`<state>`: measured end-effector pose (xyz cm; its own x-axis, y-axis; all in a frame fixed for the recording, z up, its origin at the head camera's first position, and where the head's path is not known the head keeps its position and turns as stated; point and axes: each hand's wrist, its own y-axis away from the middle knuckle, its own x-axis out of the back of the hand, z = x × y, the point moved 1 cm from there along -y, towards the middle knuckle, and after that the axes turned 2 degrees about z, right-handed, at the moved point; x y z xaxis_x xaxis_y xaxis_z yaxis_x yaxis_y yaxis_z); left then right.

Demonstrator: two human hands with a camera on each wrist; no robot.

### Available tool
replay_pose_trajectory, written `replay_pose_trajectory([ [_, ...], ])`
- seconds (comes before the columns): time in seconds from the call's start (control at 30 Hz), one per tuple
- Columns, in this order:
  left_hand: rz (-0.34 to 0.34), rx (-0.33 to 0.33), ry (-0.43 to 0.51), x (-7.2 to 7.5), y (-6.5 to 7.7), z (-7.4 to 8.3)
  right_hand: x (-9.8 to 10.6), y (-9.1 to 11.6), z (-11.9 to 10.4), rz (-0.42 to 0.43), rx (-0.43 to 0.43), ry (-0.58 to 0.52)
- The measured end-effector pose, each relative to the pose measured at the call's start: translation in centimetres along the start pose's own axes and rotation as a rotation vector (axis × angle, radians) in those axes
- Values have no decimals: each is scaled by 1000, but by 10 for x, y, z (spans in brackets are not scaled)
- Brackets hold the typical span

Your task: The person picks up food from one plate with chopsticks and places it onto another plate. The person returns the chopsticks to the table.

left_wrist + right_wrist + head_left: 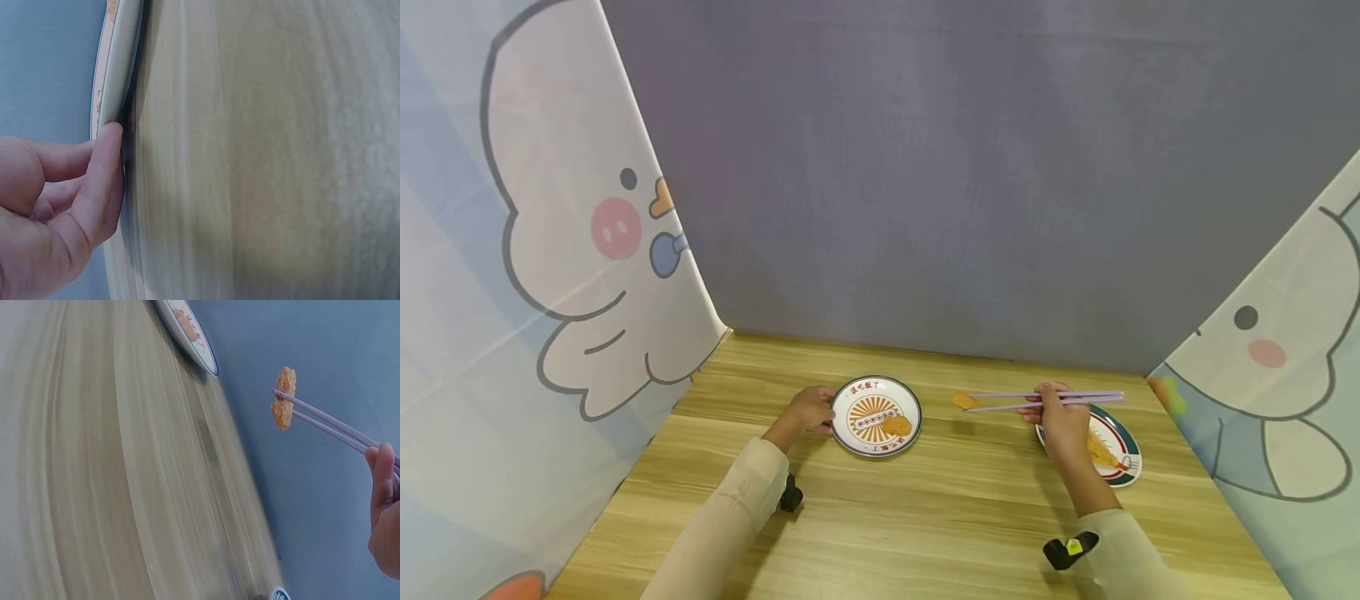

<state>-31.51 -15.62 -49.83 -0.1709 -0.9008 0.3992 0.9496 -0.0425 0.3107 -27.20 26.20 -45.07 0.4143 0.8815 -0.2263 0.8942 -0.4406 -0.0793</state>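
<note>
At the left, my left hand pinches the near-left rim of a white plate with red characters and an orange sunburst print. The left wrist view shows the fingertips right at the plate's edge. A golden fried nugget lies on this plate. My right hand holds a pair of pale purple chopsticks, their tips pointing left. Between the tips, another fried nugget is gripped in the air, to the right of the white plate. The right hand partly covers a green-rimmed plate.
The green-rimmed plate stands at the right, showing a golden shrimp-like shape with a red tail. Wood-grain table lies beneath everything. A grey cloth wall rises at the back, with cartoon-printed cloths on both sides.
</note>
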Motion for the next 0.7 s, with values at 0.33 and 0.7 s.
replay_pose_trajectory([
  [0.33, 4, -4, 1, 1, 4, 3, -10, 5, 5, -18, -10, 58],
  [0.7, 10, -5, -21, 1, 4, 2, -23, 10, 9, -43, 18, 62],
])
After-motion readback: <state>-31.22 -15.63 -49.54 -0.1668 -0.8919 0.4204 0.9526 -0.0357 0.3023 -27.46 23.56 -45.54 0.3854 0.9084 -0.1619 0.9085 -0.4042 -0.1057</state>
